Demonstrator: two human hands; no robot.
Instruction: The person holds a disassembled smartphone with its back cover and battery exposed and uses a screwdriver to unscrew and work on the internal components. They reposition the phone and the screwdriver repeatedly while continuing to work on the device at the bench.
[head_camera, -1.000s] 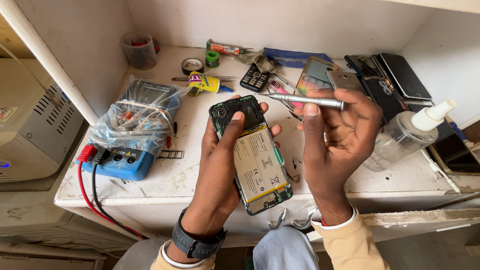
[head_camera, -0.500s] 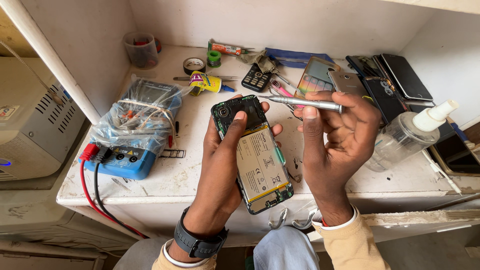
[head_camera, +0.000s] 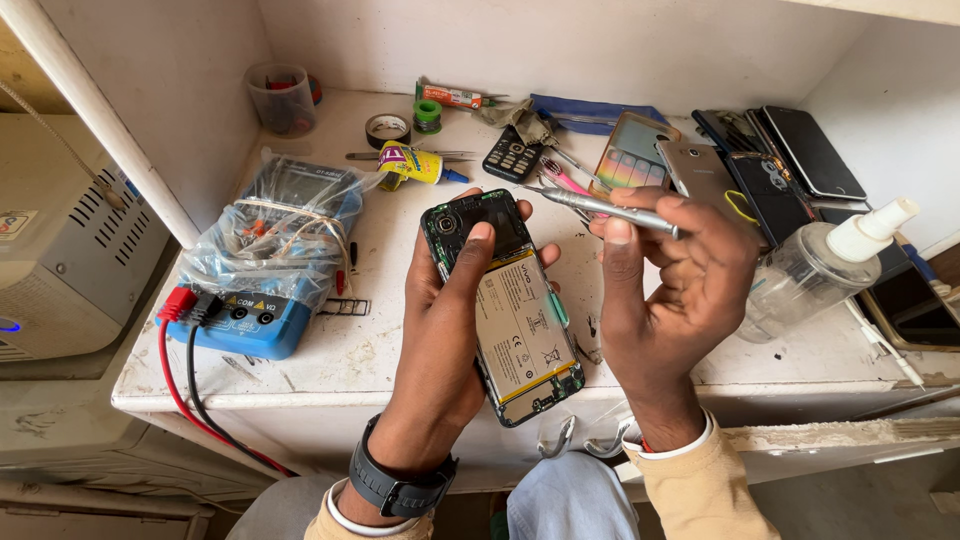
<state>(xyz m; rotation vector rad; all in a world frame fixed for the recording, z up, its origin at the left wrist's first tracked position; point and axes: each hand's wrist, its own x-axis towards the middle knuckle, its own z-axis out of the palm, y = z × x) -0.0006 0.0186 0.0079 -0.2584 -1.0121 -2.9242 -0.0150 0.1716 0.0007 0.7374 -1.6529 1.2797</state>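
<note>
Our left hand (head_camera: 440, 340) grasps the opened phone (head_camera: 505, 305); our right hand (head_camera: 675, 290), at 3 o'clock, grips the metal screwdriver (head_camera: 610, 207).

A person's left hand (head_camera: 440, 330) holds an opened phone (head_camera: 505, 305) above the front edge of a workbench (head_camera: 380, 350), while the right hand (head_camera: 680, 290), just right of it, holds a screwdriver (head_camera: 610, 208) behind the phone's top. A bagged multimeter (head_camera: 270, 260) lies at left, a spray bottle (head_camera: 820, 270) at right, and more phones (head_camera: 770, 160) are stacked at the back right corner.
</note>
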